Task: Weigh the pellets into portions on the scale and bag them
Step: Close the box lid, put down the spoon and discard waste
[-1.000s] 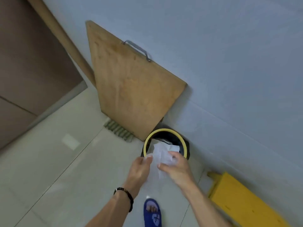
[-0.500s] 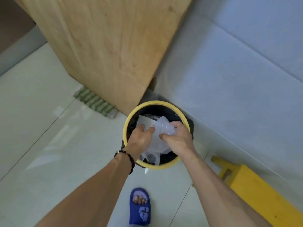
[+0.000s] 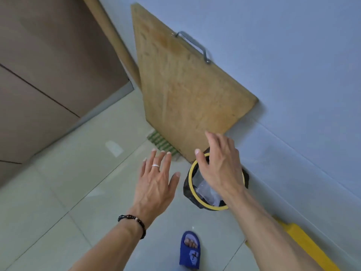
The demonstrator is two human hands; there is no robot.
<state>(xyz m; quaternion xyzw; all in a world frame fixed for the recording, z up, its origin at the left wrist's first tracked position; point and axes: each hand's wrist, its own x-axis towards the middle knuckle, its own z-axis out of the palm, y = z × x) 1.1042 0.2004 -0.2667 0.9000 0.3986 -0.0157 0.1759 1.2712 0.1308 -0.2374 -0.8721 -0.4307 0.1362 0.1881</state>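
A small bin with a yellow rim [image 3: 191, 184] and a black liner stands on the floor against the wall. Crumpled clear plastic [image 3: 206, 191] lies inside it. My right hand [image 3: 221, 167] hovers above the bin with its fingers spread and holds nothing. My left hand [image 3: 156, 180] is to the left of the bin, above the floor tiles, fingers straight and spread, with a ring and a beaded bracelet on the wrist. No scale or pellets are in view.
A large wooden board [image 3: 185, 94] with a metal handle leans on the blue-grey wall behind the bin. A green striped cloth [image 3: 160, 142] lies at its foot. A yellow stool [image 3: 308, 247] stands at the right. My foot in a blue slipper [image 3: 190, 250] is below.
Both hands gripped the crumpled plastic and pushed it into the bin. They have now let it go and lifted away, spread and with nothing in them. The camera has risen.
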